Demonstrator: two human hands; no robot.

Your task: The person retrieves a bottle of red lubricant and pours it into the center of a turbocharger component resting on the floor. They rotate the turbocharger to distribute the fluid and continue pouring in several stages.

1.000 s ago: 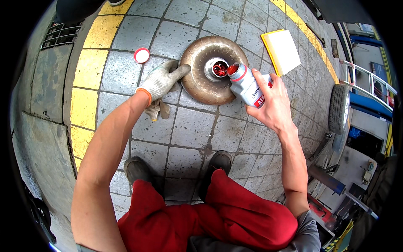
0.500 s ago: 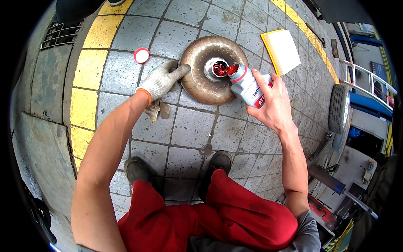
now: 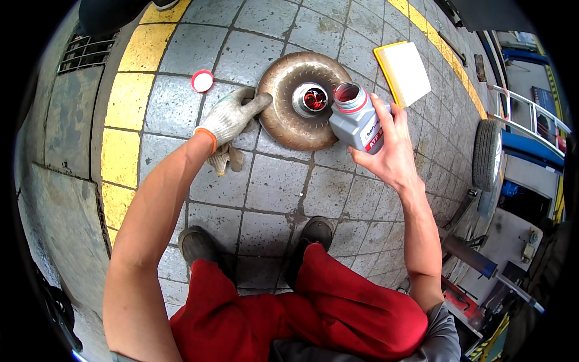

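A brown metal torque converter, shaped like a doughnut, lies on the tiled floor. Dark red fluid shows inside its central hub. My gloved left hand grips its left edge, the thumb across the top; the other fingers are partly hidden. In my bare right hand is a grey fluid bottle with a red label, clasped by its sides just right of the hub. The open mouth points up and a little away, with red fluid clinging inside. No stream runs from it.
A red-rimmed cap lies at the left, and a loose work glove sits below my left wrist. Beyond the bottle is a yellow-framed air filter. A tyre and a metal ladder stand at the right.
My right hand has tipped the bottle back toward upright, and its mouth has moved right, away from the hub. The red stream has stopped. My left hand stays put.
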